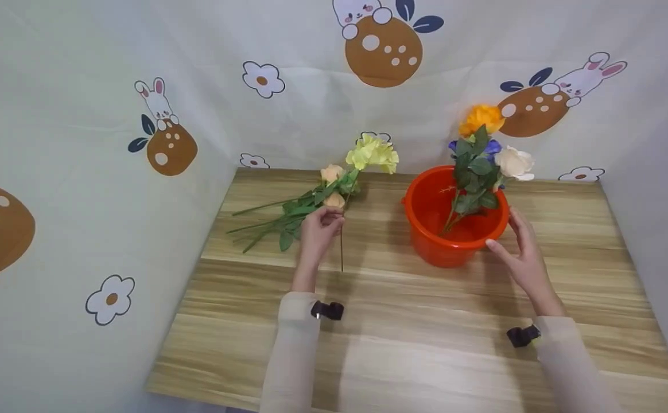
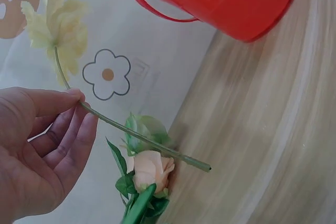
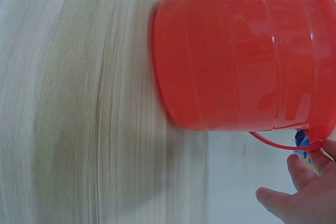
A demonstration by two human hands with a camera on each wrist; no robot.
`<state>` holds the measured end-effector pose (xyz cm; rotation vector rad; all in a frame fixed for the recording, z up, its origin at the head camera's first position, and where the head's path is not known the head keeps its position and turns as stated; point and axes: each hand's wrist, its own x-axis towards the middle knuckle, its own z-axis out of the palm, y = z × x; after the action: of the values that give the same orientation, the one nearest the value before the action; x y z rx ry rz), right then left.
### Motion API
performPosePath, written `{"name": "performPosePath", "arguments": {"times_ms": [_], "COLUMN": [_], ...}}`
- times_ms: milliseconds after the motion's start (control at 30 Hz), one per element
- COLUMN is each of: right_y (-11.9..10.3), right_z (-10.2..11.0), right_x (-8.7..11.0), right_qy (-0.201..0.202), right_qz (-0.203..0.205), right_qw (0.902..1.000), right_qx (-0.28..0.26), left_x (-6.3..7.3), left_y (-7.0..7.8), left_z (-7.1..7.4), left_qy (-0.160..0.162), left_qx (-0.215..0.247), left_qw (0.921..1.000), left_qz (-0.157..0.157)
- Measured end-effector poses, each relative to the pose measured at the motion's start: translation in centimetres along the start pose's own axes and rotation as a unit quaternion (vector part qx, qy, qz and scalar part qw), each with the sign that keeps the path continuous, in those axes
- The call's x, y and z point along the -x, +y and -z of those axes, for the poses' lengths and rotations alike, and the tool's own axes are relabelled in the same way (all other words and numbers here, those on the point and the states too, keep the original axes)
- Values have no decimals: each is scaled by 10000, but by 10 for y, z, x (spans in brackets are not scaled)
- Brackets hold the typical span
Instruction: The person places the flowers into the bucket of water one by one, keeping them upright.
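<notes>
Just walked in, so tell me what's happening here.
A person is handling flowers at a table. Their left grip pinches a yellow flower by its stem, outside the red bucket. Their right grip is at the bucket's rim, fingers spread. An orange flower, a blue one and a cream one already stand in the bucket. Peach roses lie on the table, by the left grip.
</notes>
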<state>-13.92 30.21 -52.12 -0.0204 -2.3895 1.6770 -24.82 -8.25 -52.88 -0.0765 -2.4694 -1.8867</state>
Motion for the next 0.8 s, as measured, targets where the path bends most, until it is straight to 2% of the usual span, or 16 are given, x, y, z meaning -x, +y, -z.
{"name": "performPosePath", "arguments": {"times_ms": [133, 367, 800], "right_y": [-8, -7, -7], "right_z": [0, 0, 0], "right_x": [2, 2, 2], "right_qy": [-18, 10, 7], "right_qz": [-53, -14, -28], "right_qw": [10000, 10000, 10000], "right_qx": [17, -7, 33], "left_x": [0, -2, -2], "left_y": [9, 24, 52], "left_z": [-2, -5, -13], "left_qy": [21, 29, -140], "left_qx": [1, -73, 225], "left_qw": [10000, 9992, 9964], "left_qz": [-83, -396, -807]}}
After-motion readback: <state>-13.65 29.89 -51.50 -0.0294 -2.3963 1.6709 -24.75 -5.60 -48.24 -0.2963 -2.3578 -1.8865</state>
